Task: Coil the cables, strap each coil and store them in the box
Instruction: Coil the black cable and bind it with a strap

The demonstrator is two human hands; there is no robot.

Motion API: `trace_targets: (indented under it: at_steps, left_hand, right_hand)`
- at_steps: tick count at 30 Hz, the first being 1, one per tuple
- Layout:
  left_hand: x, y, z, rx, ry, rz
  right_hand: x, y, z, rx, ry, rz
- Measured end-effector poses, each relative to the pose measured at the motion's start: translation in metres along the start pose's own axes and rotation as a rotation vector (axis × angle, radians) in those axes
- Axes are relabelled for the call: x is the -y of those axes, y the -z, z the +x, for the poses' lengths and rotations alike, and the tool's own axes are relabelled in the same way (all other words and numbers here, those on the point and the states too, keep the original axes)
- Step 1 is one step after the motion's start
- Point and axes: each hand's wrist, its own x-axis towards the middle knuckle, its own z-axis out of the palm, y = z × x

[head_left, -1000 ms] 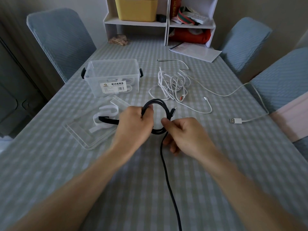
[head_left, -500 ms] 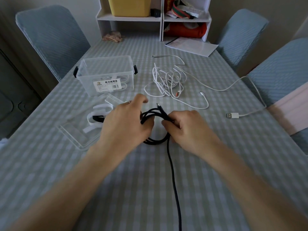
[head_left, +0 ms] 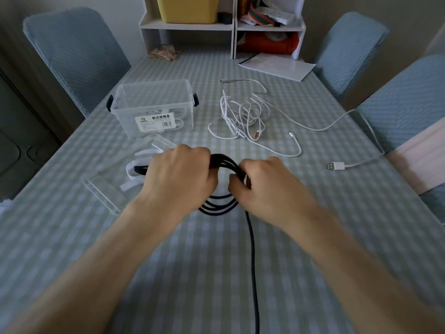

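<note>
Hands meet at the centre of the table [head_left: 216, 273], both closed on a black cable [head_left: 218, 206] wound into several loops; the left hand [head_left: 179, 174] has its grip curled round the 9 o'clock side of the coil, fingers hidden beneath; the right hand [head_left: 262, 182] pinches the strands at the coil's 2 o'clock side, grip narrow and tight on them; the uncoiled tail of that cable runs from under the right hand toward 6 o'clock and off the near edge of view. At 11 o'clock from the hands stands the clear box [head_left: 154, 104], lid off, with white coils lying inside behind a printed label; its clear lid [head_left: 106, 189] lies flat at 9 o'clock, carrying white straps [head_left: 134, 169] and one black strap partly covered by the left hand. At 1 o'clock a tangle of white cables [head_left: 243, 116] lies loose on the checked cloth; a further white lead [head_left: 337, 165] ends in a USB plug at 3 o'clock and trails off over the right edge. At 12 o'clock a white shelf unit [head_left: 233, 27] holds a yellow bin [head_left: 187, 8]; a paper sheet [head_left: 277, 66] lies just in front of it.
</note>
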Motion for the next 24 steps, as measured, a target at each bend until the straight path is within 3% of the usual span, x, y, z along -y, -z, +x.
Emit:
trace_targets:
  at_steps: [7, 13, 15, 17, 21, 24]
  left_hand:
    - [0.002, -0.014, 0.005, 0.012, 0.258, -0.399]
    - [0.016, -0.012, 0.012, -0.02, 0.386, -0.321]
    - [0.02, -0.011, 0.013, -0.018, 0.417, -0.295]
    - [0.022, -0.012, 0.013, -0.018, 0.428, -0.3]
    - [0.02, -0.012, 0.014, 0.001, 0.459, -0.373]
    - [0.014, -0.016, 0.012, -0.01, 0.433, -0.456]
  right_hand:
    - [0.0, -0.005, 0.002, 0.046, -0.23, 0.254]
    - [0.001, 0.006, -0.005, 0.472, -0.2, 0.512]
    - [0.0, 0.008, -0.005, 0.542, -0.191, 0.583]
    - [0.0, 0.007, -0.003, 0.441, -0.207, 0.681]
    - [0.001, -0.003, 0.003, 0.033, -0.296, 0.884]
    - [0.005, -0.012, 0.003, -0.051, -0.342, 0.944]
